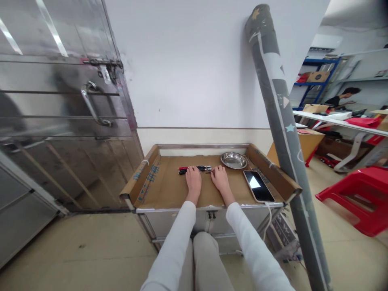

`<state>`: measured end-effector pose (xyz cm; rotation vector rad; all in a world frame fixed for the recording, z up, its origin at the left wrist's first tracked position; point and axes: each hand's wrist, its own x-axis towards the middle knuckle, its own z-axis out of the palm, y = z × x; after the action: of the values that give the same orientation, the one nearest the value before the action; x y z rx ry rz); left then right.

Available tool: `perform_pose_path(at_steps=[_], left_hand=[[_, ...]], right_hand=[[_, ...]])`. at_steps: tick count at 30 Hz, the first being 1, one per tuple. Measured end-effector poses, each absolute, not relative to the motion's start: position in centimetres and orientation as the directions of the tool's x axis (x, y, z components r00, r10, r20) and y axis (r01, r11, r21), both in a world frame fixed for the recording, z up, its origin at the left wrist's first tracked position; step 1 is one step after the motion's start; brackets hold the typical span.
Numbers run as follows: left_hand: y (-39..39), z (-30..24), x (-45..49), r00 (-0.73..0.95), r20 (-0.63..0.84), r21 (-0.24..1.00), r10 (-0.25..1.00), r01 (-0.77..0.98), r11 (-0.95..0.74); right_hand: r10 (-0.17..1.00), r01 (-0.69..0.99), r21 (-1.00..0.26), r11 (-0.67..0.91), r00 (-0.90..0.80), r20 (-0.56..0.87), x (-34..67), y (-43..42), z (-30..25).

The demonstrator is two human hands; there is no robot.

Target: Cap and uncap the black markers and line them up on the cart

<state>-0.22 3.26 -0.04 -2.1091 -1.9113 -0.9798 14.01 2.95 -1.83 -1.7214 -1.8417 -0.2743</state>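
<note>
Several pens point(200, 167) lie side by side across the cardboard-lined top point(169, 190) of a small metal cabinet. Black ones and one with a red end show. My left hand point(194, 180) rests over the pens, its fingers curled down on them and covering their middle. At the pens' right end is my right hand point(221, 180), with fingers bent and fingertips down close to the pen ends. A small dark tip point(208, 172) shows beside its fingers; what they hold is mostly hidden.
A round metal dish point(234, 160) and a phone point(258, 186) with a white cable lie to the right. Cardboard-covered side walls point(144, 176) edge the top. A grey patterned roll point(280, 101) leans on the wall. Further right are a red stool point(360, 198) and a person point(342, 99).
</note>
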Motion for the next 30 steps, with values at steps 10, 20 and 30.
perform_pose_path(at_steps=[10, 20, 30], left_hand=[[2.0, 0.0, -0.4, -0.203, 0.514, 0.291, 0.834, 0.955, 0.054], [2.1, -0.5, -0.4, -0.206, 0.517, 0.258, 0.831, 0.963, 0.078], [1.6, 0.0, -0.4, -0.231, 0.499, 0.258, 0.835, 0.96, 0.111]], right_hand=[[0.875, 0.941, -0.273, 0.198, -0.044, 0.482, 14.1, 2.1, -1.2], [0.921, 0.943, -0.264, 0.202, -0.091, 0.378, 13.9, 1.8, -0.8], [0.911, 0.932, -0.16, 0.324, -0.262, 0.317, 13.2, 1.1, 0.2]])
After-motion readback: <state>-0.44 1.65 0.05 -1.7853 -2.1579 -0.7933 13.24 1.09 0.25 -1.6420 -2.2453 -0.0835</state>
